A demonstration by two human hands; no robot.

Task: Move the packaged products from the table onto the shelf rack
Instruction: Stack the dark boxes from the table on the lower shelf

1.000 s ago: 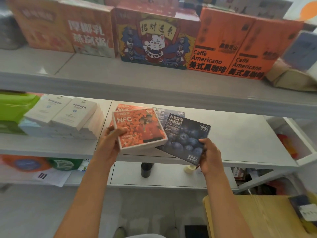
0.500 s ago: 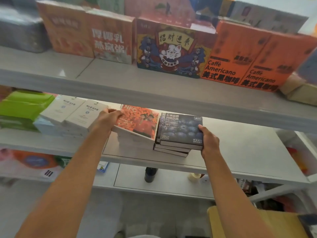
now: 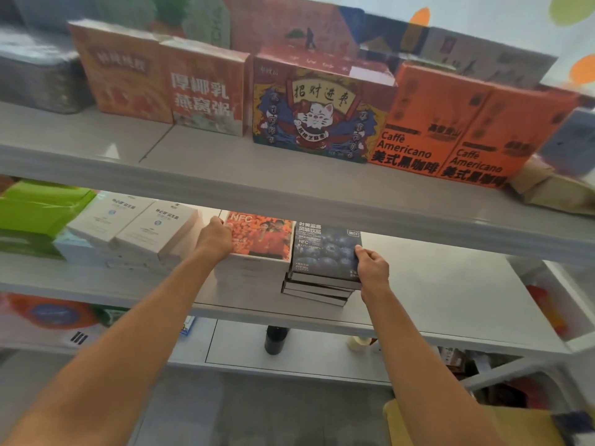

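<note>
Head view shows, nearest, a yellow wooden table [image 3: 476, 426] corner at lower right. Further, on the grey middle shelf [image 3: 450, 304], the right hand [image 3: 372, 268] pinches the corner of the dark blueberry-printed flat box [image 3: 325, 252] on top of its stack, and the left hand [image 3: 214, 241] grips the orange NFC flat box [image 3: 260, 235] on the white stack. The dark stack looks uneven; I think a careless release could slide the top box off. White cartons [image 3: 135, 226] stand close on the left.
</note>
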